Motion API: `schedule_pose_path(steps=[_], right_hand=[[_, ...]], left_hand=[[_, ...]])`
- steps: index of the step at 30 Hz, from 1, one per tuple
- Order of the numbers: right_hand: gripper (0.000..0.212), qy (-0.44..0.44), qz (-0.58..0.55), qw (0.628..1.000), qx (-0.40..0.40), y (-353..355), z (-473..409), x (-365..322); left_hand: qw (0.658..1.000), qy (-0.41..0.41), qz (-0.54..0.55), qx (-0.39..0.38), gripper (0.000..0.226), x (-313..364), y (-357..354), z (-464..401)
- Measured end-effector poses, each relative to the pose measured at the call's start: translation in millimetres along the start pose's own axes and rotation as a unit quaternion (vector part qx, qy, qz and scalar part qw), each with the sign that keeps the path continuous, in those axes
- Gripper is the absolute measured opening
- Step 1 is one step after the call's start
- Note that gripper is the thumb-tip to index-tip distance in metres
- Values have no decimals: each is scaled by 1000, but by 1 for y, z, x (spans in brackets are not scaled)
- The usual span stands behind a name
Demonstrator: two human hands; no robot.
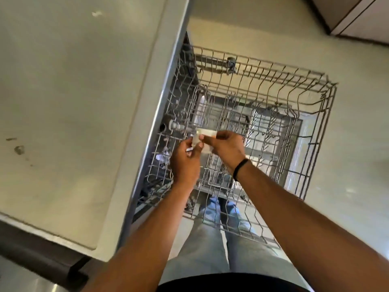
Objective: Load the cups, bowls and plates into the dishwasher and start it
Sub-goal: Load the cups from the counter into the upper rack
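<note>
Both hands pinch a small pale packet over the empty pulled-out rack; left hand at 7 o'clock, right hand at 4. Likely detergent: tear gently, keeping it level.

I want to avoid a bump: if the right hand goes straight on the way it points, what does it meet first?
Probably the left hand: the right hand points left at it, both pinching one small pale packet. Depth is unclear.

Below my hands the pulled-out wire rack bars passage; countertop blocks my left; bare floor lies open right.
</note>
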State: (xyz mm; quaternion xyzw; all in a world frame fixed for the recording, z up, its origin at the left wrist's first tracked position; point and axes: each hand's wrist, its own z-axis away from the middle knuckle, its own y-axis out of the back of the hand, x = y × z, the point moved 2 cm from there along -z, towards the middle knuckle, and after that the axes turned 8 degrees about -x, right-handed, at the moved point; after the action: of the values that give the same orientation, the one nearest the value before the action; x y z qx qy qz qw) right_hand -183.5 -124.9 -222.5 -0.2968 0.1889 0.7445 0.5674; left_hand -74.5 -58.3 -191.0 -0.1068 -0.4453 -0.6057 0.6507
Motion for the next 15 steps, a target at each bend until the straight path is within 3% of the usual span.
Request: schedule_pose_path(steps=[7, 12, 15], right_hand=[[49, -31, 22, 999, -14, -26, -75, 14], [46, -44, 34, 998, 12, -37, -102, 24], [31, -50, 50, 997, 39, -37, -111, 25]], left_hand=[[994, 6, -12, 106, 24, -26, -5, -72], [996, 19, 25, 82, 20, -39, -11, -99], [997, 26, 36, 61, 13, -41, -21, -104]])
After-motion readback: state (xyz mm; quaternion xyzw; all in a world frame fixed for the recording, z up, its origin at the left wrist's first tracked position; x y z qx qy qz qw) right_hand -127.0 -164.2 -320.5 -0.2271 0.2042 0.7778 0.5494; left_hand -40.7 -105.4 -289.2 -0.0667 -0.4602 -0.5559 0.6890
